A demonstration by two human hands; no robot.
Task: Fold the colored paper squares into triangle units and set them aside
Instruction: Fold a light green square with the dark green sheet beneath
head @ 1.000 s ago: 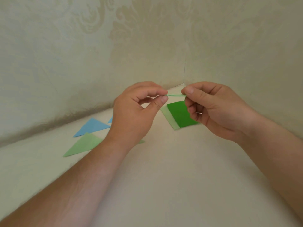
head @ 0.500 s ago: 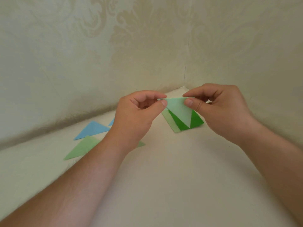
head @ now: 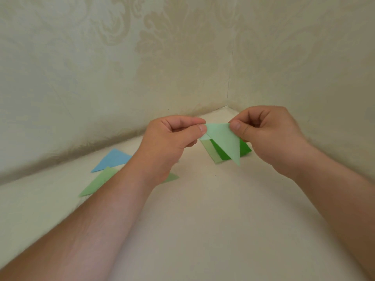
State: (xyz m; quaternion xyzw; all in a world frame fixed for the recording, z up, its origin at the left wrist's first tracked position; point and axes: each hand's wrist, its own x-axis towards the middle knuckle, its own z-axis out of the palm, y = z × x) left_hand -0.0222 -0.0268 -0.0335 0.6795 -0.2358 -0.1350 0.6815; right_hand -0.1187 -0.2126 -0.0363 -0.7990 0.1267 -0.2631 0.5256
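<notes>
Head view: cream surface [head: 203,230] meets patterned wallpaper [head: 121,67] corner.

A folded paper triangle [head: 224,138] hung point-down between the left hand [head: 172,142] and right hand [head: 267,136], above a stack of paper squares [head: 218,154] near the wall corner [head: 228,106]; two finished triangles [head: 105,169] lay on the table [head: 203,220], left of the left forearm

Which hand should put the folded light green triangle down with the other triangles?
Probably the left hand. It pinches the light green triangle, and the blue triangle and green triangle lie on its side. The right hand is farther away.
</notes>
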